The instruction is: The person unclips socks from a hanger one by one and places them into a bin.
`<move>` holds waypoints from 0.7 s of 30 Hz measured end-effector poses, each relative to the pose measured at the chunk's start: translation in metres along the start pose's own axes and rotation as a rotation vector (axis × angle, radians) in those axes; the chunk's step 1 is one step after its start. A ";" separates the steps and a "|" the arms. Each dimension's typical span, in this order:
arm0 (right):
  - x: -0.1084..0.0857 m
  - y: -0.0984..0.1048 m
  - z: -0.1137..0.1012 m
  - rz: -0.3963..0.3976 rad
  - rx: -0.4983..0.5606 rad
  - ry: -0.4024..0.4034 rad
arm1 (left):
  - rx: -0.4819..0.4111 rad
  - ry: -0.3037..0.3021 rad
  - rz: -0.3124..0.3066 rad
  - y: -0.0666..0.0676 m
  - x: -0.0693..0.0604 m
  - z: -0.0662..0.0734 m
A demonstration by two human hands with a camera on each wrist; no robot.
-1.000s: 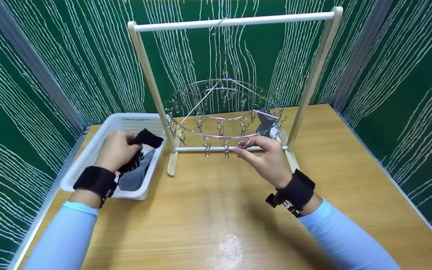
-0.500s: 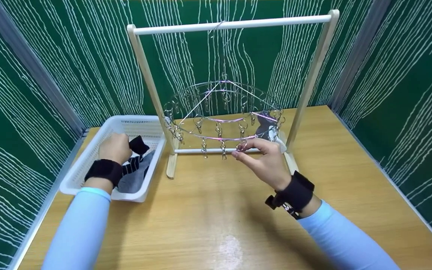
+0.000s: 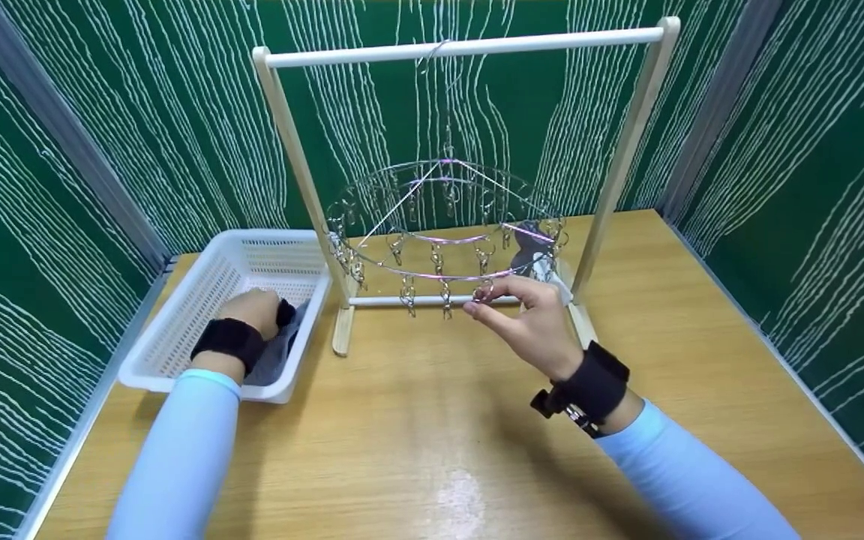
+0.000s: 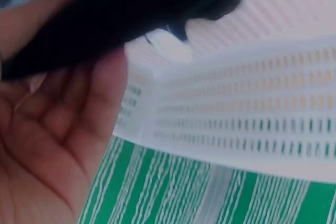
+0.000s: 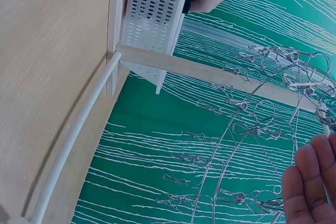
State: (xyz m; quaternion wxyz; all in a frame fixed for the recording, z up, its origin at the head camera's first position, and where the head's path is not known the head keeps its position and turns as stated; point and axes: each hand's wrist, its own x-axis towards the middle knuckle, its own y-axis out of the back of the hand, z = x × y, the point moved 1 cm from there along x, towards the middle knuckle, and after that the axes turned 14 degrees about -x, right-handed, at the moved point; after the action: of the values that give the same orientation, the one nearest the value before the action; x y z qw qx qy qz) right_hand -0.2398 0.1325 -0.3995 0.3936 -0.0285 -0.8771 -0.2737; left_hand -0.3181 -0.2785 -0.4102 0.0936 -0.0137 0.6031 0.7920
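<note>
Inside the white basket, my left hand holds a black cloth piece, its fingers curled round it in the left wrist view. Grey fabric lies beside and below that hand. My right hand pinches a metal clip at the front rim of the round wire hanger. Several clips dangle from the hanger's rings. A grey and white item shows at the hanger's right side. In the right wrist view only the fingers of the right hand show.
A wooden stand with a white top bar carries the hanger by its hook. Its lower bar and feet are close to the basket's right side. Green walls with white lines enclose the table.
My left hand has moved down and slightly right into the basket with the black cloth, which now shows less. My right hand has stayed at the clip.
</note>
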 end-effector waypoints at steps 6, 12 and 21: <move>-0.001 -0.001 0.000 -0.004 -0.004 -0.017 | -0.111 0.065 -0.197 0.002 -0.008 0.012; 0.000 0.001 -0.001 -0.007 -0.010 -0.022 | -0.158 0.031 -0.163 0.010 -0.001 0.007; 0.000 0.002 -0.001 -0.015 -0.034 -0.027 | -0.244 -0.087 0.157 0.046 -0.001 0.026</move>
State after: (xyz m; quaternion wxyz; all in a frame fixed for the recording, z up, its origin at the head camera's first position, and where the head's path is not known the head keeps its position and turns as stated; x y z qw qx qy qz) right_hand -0.2383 0.1336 -0.3977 0.3789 -0.0322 -0.8779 -0.2911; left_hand -0.3225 -0.2654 -0.3593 0.0549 0.0564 0.4971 0.8641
